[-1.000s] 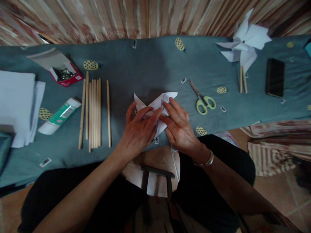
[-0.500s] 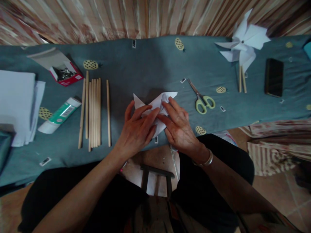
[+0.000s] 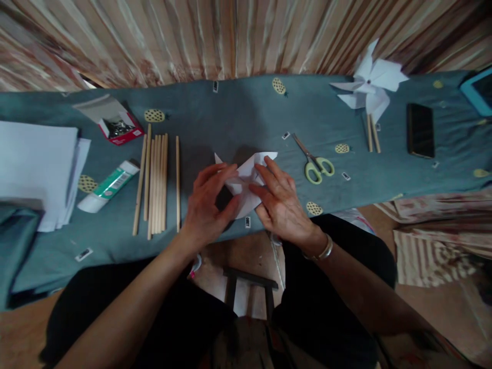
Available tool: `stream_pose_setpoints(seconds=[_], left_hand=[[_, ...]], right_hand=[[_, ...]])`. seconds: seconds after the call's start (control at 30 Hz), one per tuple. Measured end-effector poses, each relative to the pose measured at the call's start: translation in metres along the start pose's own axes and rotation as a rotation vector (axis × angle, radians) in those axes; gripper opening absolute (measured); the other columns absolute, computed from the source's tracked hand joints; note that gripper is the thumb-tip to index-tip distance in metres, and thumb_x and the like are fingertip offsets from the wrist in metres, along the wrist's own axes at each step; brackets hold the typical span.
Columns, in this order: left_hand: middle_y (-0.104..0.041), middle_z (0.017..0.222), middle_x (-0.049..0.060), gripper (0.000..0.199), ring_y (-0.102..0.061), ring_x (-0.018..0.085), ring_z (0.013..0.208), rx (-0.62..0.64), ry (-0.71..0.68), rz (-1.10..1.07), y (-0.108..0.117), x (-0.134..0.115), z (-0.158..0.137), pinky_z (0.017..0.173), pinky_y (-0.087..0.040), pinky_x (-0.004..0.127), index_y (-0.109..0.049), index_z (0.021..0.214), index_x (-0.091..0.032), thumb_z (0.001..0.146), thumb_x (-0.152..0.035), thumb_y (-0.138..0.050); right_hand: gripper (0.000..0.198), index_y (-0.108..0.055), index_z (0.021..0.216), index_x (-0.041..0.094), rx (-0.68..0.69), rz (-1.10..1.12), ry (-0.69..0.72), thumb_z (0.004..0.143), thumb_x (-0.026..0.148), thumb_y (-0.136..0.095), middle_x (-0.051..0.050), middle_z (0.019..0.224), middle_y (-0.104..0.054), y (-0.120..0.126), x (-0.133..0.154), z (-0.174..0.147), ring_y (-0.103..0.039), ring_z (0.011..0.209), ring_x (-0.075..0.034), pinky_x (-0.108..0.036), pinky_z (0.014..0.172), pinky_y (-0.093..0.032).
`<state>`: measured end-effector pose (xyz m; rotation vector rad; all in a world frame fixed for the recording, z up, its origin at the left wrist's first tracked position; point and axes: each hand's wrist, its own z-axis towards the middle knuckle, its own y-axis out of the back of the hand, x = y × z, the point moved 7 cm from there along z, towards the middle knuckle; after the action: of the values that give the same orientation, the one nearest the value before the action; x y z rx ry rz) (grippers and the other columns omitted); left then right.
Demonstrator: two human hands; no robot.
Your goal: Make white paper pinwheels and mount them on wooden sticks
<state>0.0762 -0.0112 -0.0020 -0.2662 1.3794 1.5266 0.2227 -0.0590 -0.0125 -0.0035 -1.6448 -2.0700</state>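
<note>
Folded white paper [image 3: 248, 202] is noted near the close edge of the cloth-covered worktop [image 3: 249, 113], partly covered from both sides. The left hand [image 3: 205, 205] is placed at its left, thumb and fingers parted; by the right hand [image 3: 284, 205], fingertips are laid on its right side, but whether a fold is pinched cannot be told. White sheets [image 3: 38, 169] are cut off by the left edge. Farther off, metallic bits in a box [image 3: 125, 134] are indistinct; a blue-rimmed object [image 3: 476, 92] is cropped at right.
</note>
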Motion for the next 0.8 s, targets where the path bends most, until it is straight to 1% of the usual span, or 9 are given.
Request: stream_pose_setpoints(seconds=[0.1,0.2,0.3,0.37,0.5,0.6,0.7,0.8], left_hand=[[-0.062,0.133,0.009,0.043,-0.057,0.025,0.126,-0.052,0.141,-0.178,0.009,0.016,-0.004,0.105,-0.049,0.043,-0.055,0.131,-0.025,0.09,-0.033,-0.062],[-0.062,0.134,0.01,0.054,-0.059,0.026,0.125,-0.078,0.247,-0.385,0.012,0.032,-0.011,0.098,-0.055,0.042,-0.047,0.14,-0.027,0.089,-0.034,-0.064],[-0.056,0.143,0.01,0.06,-0.055,0.028,0.131,-0.132,0.299,-0.474,0.018,0.042,-0.019,0.103,-0.053,0.046,-0.044,0.142,-0.03,0.086,-0.032,-0.067],[-0.057,0.141,0.011,0.059,-0.056,0.027,0.13,-0.124,0.361,-0.581,0.017,0.045,-0.024,0.106,-0.05,0.049,-0.044,0.141,-0.031,0.086,-0.03,-0.067],[-0.067,0.129,0.012,0.058,-0.059,0.028,0.127,0.005,0.573,-0.911,-0.001,0.039,-0.032,0.109,-0.045,0.056,-0.044,0.139,-0.026,0.085,-0.027,-0.067],[-0.072,0.12,0.012,0.055,-0.065,0.027,0.119,0.034,0.698,-1.086,-0.014,0.03,-0.033,0.109,-0.047,0.054,-0.048,0.133,-0.022,0.083,-0.024,-0.069],[-0.074,0.114,0.011,0.05,-0.067,0.025,0.115,0.085,0.729,-1.138,-0.022,0.021,-0.029,0.108,-0.048,0.048,-0.052,0.129,-0.019,0.082,-0.026,-0.069],[-0.074,0.112,0.01,0.051,-0.069,0.024,0.111,0.128,0.767,-1.151,-0.026,0.015,-0.025,0.103,-0.051,0.042,-0.052,0.131,-0.018,0.083,-0.027,-0.068]], right_hand=[[0.037,-0.063,0.118,0.022,-0.013,0.02,-0.009,0.086,0.016,-0.047,-0.008,0.158,-0.038,0.0,-0.001,-0.001,-0.02,0.152,-0.031,-0.057,0.113,-0.035],[0.034,-0.064,0.116,0.022,-0.032,0.018,0.005,0.087,0.016,-0.047,-0.007,0.157,-0.039,0.001,-0.001,0.0,-0.022,0.152,-0.031,-0.058,0.113,-0.036],[0.031,-0.066,0.112,0.02,-0.051,0.038,0.013,0.088,0.015,-0.047,-0.009,0.157,-0.04,0.003,-0.001,0.001,-0.022,0.152,-0.032,-0.058,0.113,-0.036],[0.031,-0.066,0.112,0.019,-0.055,0.058,0.012,0.088,0.014,-0.047,-0.01,0.156,-0.041,0.004,-0.002,0.002,-0.023,0.151,-0.032,-0.057,0.113,-0.036],[0.03,-0.068,0.109,0.018,-0.048,0.082,-0.004,0.089,0.015,-0.047,-0.011,0.154,-0.044,0.005,-0.003,0.003,-0.026,0.15,-0.032,-0.058,0.112,-0.038],[0.03,-0.07,0.107,0.018,-0.058,0.089,-0.006,0.088,0.014,-0.047,-0.012,0.152,-0.047,0.007,-0.004,0.005,-0.027,0.15,-0.032,-0.058,0.111,-0.038],[0.03,-0.07,0.108,0.018,-0.069,0.089,0.006,0.088,0.014,-0.047,-0.012,0.151,-0.048,0.008,-0.003,0.006,-0.028,0.15,-0.031,-0.057,0.112,-0.038],[0.031,-0.071,0.108,0.015,-0.073,0.09,0.012,0.088,0.013,-0.047,-0.015,0.149,-0.049,0.009,-0.003,0.006,-0.029,0.149,-0.033,-0.056,0.113,-0.037]])
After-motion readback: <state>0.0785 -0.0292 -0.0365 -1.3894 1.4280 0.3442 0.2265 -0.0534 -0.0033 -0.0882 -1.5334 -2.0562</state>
